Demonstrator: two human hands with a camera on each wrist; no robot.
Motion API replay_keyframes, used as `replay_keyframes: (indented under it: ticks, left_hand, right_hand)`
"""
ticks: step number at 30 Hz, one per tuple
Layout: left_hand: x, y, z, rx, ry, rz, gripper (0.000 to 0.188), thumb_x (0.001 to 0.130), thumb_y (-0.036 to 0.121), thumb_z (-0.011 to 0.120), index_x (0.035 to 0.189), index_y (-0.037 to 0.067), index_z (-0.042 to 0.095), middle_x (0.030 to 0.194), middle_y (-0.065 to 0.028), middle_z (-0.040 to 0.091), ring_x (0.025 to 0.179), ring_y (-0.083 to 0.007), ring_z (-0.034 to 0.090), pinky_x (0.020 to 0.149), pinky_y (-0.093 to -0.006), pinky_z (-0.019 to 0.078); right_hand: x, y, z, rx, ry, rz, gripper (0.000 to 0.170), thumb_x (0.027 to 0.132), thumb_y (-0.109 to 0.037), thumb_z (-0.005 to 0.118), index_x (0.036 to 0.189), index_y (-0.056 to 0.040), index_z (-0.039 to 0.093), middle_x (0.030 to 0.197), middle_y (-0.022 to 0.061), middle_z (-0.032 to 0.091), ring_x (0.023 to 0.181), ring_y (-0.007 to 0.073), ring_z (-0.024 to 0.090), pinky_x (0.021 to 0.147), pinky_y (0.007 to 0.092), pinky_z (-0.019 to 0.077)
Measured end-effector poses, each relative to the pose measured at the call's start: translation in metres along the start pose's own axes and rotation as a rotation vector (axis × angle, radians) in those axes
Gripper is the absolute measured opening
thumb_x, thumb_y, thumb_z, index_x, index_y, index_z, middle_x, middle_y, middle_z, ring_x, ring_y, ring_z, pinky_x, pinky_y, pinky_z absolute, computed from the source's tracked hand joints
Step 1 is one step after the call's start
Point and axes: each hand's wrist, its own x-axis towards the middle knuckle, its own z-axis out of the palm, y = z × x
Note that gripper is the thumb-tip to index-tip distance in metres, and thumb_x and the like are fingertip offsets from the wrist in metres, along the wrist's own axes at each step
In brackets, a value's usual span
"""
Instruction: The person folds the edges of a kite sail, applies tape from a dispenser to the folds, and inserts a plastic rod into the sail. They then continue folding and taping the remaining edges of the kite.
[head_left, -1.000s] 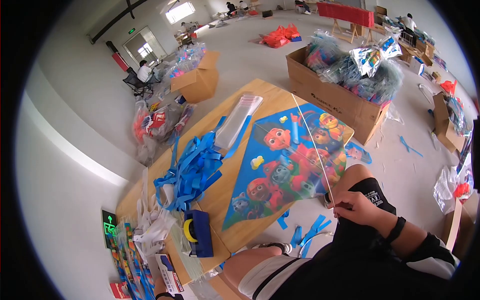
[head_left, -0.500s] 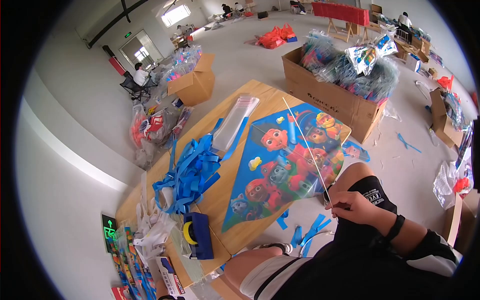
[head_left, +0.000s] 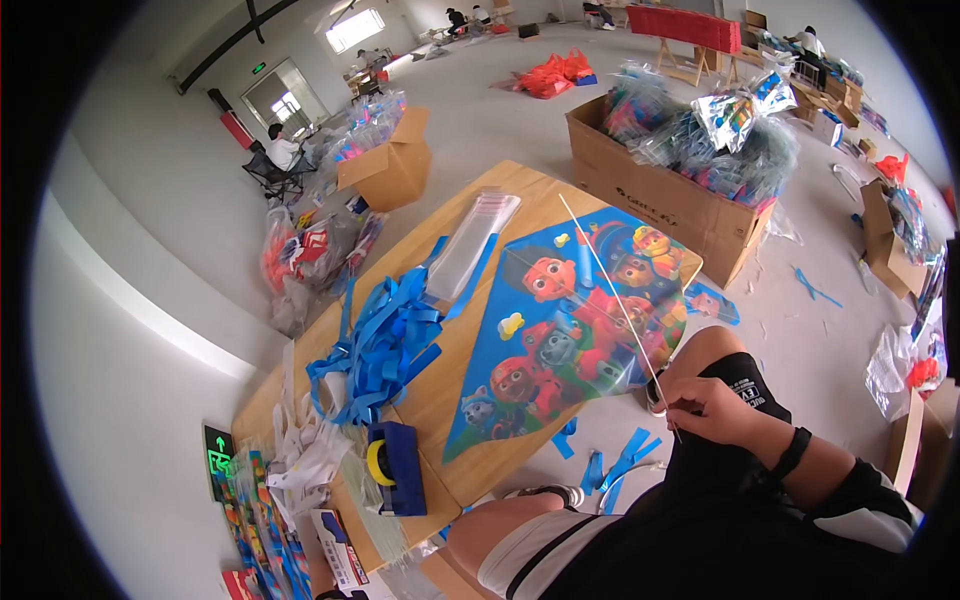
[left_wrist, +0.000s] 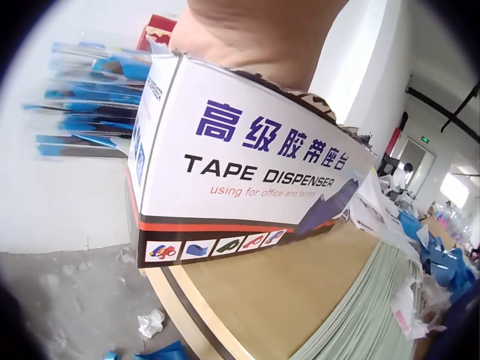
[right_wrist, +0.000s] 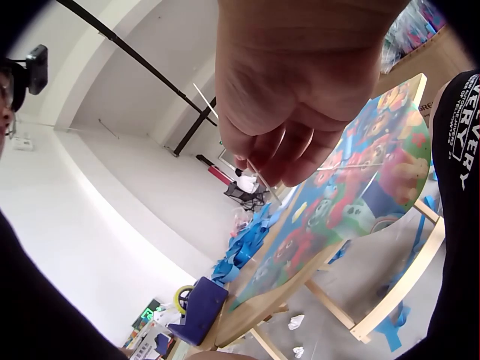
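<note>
My right hand [head_left: 708, 412] pinches a thin white stick [head_left: 612, 278] near its lower end, and the stick slants up over the kite sheet. That blue kite sheet [head_left: 545, 345], printed with cartoon characters, lies across the wooden table [head_left: 520, 180] and overhangs its near edge. In the left wrist view, my left hand [left_wrist: 270, 37] reaches into the torn open top of a white tape dispenser box [left_wrist: 240, 165]; its fingers are hidden inside, so I cannot tell what they hold. Pale thin sticks [left_wrist: 367, 307] lie in a bundle beside that box.
A blue tape dispenser [head_left: 405, 470] with yellow tape stands on the table. Beyond it lie tangled blue ribbons [head_left: 385, 340] and clear plastic sleeves [head_left: 475, 240]. A large carton [head_left: 660, 205] of bagged goods stands past the far edge. Blue scraps [head_left: 628, 460] litter the floor.
The stick's upper end has swung left across the kite sheet, while my right hand keeps its pinch near the lower end. The kite sheet lies in the same place.
</note>
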Motion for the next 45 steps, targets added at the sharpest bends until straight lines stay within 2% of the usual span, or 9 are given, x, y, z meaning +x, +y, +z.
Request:
replay_keyframes:
  ticks: [12,14,15,18,22,28,36,38,45]
  left_hand:
    - [-0.042,0.042,-0.032,-0.116,0.187,0.083,0.011,0.100,0.008,0.063,0.108,0.002,0.067,0.107,-0.0113,0.071,0.099,-0.0186,0.068,0.085,-0.0307,0.0550]
    - [-0.062,0.115,-0.010,-0.404,0.246,0.138,0.007,0.097,-0.001,0.066,0.103,0.001,0.064,0.106,-0.0066,0.066,0.096,-0.0137,0.064,0.086,-0.0276,0.0544]
    - [-0.077,0.193,0.011,-0.547,0.187,0.121,0.006,0.098,0.001,0.065,0.105,0.001,0.063,0.106,-0.0079,0.067,0.096,-0.0153,0.065,0.087,-0.0283,0.0550]
    - [-0.117,0.285,0.083,-0.919,-0.086,0.240,0.015,0.098,0.007,0.067,0.110,0.002,0.059,0.096,-0.0114,0.068,0.086,-0.0196,0.070,0.079,-0.0355,0.0605]
    - [-0.165,0.397,0.143,-1.402,-0.262,0.073,0.018,0.099,0.008,0.069,0.111,0.005,0.057,0.097,-0.0089,0.068,0.086,-0.0174,0.068,0.079,-0.0324,0.0584]
    - [-0.199,0.422,0.191,-1.880,-0.441,-0.018,0.013,0.101,-0.001,0.061,0.114,0.001,0.057,0.111,-0.0195,0.072,0.099,-0.0297,0.075,0.088,-0.0414,0.0635]
    - [-0.214,0.444,0.190,-1.543,-0.364,0.019,0.016,0.101,0.011,0.066,0.110,0.002,0.058,0.102,-0.0166,0.074,0.092,-0.0260,0.076,0.073,-0.0309,0.0619]
    - [-0.216,0.442,0.191,-1.544,-0.400,0.060,0.010,0.102,0.000,0.059,0.111,-0.005,0.059,0.105,-0.0207,0.072,0.098,-0.0289,0.075,0.089,-0.0424,0.0632]
    - [-0.215,0.447,0.194,-1.542,-0.420,0.080,0.010,0.103,0.001,0.058,0.112,-0.004,0.058,0.104,-0.0193,0.072,0.098,-0.0261,0.074,0.090,-0.0411,0.0622]
  right_hand:
    - [0.022,0.007,0.007,0.439,-0.014,0.023,0.011,0.104,-0.004,0.059,0.114,-0.0009,0.063,0.102,0.0087,0.072,0.097,0.0172,0.073,0.085,0.0302,0.0582]
    - [0.033,-0.004,0.013,0.515,0.001,-0.007,0.010,0.105,-0.006,0.058,0.113,-0.0015,0.062,0.102,0.0096,0.072,0.100,0.0183,0.072,0.088,0.0316,0.0583]
    - [0.040,-0.016,0.019,0.608,0.034,-0.039,0.010,0.107,-0.009,0.056,0.113,-0.0025,0.061,0.104,0.0108,0.072,0.102,0.0197,0.072,0.091,0.0340,0.0583]
    - [0.049,-0.064,0.037,0.888,-0.002,-0.093,0.012,0.109,-0.014,0.053,0.113,-0.0042,0.057,0.108,0.0140,0.072,0.106,0.0238,0.072,0.095,0.0391,0.0583]
    - [0.038,-0.116,0.040,1.058,-0.127,-0.350,0.011,0.111,-0.016,0.047,0.115,-0.0064,0.047,0.118,0.0218,0.068,0.111,0.0319,0.071,0.098,0.0456,0.0578]
    - [0.014,-0.125,0.022,0.765,-0.093,-0.522,0.008,0.109,-0.007,0.043,0.116,-0.0030,0.041,0.110,0.0194,0.063,0.115,0.0339,0.069,0.098,0.0443,0.0577]
    - [0.006,-0.115,0.009,0.418,-0.050,-0.703,0.009,0.109,-0.007,0.039,0.118,-0.0059,0.039,0.107,0.0196,0.062,0.101,0.0343,0.073,0.092,0.0479,0.0612]
    - [0.006,-0.111,0.007,0.378,-0.040,-0.709,0.010,0.109,-0.007,0.040,0.118,-0.0056,0.038,0.107,0.0198,0.062,0.102,0.0342,0.073,0.093,0.0477,0.0611]
    - [0.003,-0.110,0.006,0.463,-0.006,-0.717,0.014,0.105,0.001,0.049,0.119,0.0006,0.045,0.110,0.0196,0.066,0.102,0.0245,0.071,0.089,0.0352,0.0573]
